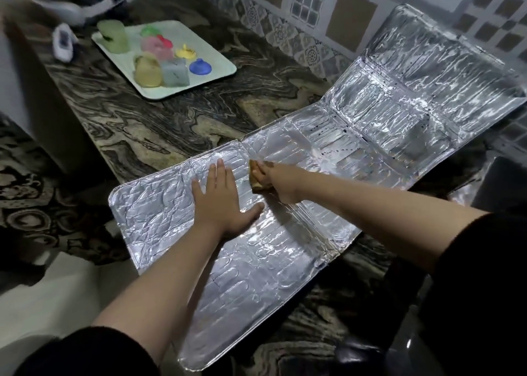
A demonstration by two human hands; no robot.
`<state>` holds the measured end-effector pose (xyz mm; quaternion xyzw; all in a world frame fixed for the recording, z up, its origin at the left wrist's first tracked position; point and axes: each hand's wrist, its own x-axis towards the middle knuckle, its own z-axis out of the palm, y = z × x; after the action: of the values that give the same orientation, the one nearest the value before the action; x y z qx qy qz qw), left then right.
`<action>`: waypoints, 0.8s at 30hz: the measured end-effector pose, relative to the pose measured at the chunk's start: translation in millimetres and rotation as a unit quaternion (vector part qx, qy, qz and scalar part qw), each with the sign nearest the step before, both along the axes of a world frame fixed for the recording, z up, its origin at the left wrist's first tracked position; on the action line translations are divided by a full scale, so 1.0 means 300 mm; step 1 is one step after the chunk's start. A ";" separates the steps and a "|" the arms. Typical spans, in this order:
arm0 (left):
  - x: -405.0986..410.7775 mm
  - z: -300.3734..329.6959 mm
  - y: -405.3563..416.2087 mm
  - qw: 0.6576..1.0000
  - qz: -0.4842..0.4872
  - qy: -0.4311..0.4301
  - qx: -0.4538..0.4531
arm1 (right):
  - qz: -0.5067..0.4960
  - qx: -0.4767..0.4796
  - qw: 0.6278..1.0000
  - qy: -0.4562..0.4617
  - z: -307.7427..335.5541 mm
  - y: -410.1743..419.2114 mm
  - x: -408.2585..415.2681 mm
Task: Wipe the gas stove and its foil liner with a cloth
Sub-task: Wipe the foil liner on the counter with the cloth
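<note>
A long, creased silver foil liner [285, 261] lies unfolded across the marbled countertop, its far panels bent up against the tiled wall. My left hand [222, 201] presses flat on the liner's near-left panel with straight, spread fingers. Just to its right, my right hand [278, 180] grips a small yellowish-brown cloth [256, 177] against the foil near a fold line. The cloth is mostly hidden under my fingers. A dark edge at the far right [499, 184] may be the gas stove; I cannot tell.
A pale tray [216, 76] with several coloured plastic cups and lids sits at the back left of the countertop [142, 125]. A white appliance [74, 2] and a small white device [62, 43] stand behind it. The counter's left edge drops off near the liner's corner.
</note>
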<state>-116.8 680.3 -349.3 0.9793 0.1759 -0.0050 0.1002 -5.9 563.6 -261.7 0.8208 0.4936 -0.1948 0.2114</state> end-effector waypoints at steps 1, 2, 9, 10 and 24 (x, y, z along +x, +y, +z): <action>0.002 -0.001 0.000 1.000 0.000 0.001 0.002 | 0.018 -0.006 1.000 -0.007 0.002 -0.018 -0.004; 0.001 -0.001 0.001 1.000 0.001 0.002 0.003 | 0.037 -0.014 0.999 -0.009 0.011 -0.036 -0.011; -0.002 0.008 -0.003 1.000 -0.003 0.019 0.007 | 0.111 -0.147 0.983 0.007 0.087 -0.230 -0.115; -0.003 0.010 -0.005 1.000 -0.003 0.020 0.005 | 0.098 -0.162 0.982 0.026 0.100 -0.248 -0.128; -0.047 0.022 0.029 0.998 -0.035 0.045 0.002 | -0.209 -0.145 0.942 0.217 0.175 -0.337 -0.108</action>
<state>-130.8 689.2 -342.8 0.9837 0.1461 -0.0521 0.0904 -38.4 462.5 -209.1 0.8039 0.3112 -0.4776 0.1698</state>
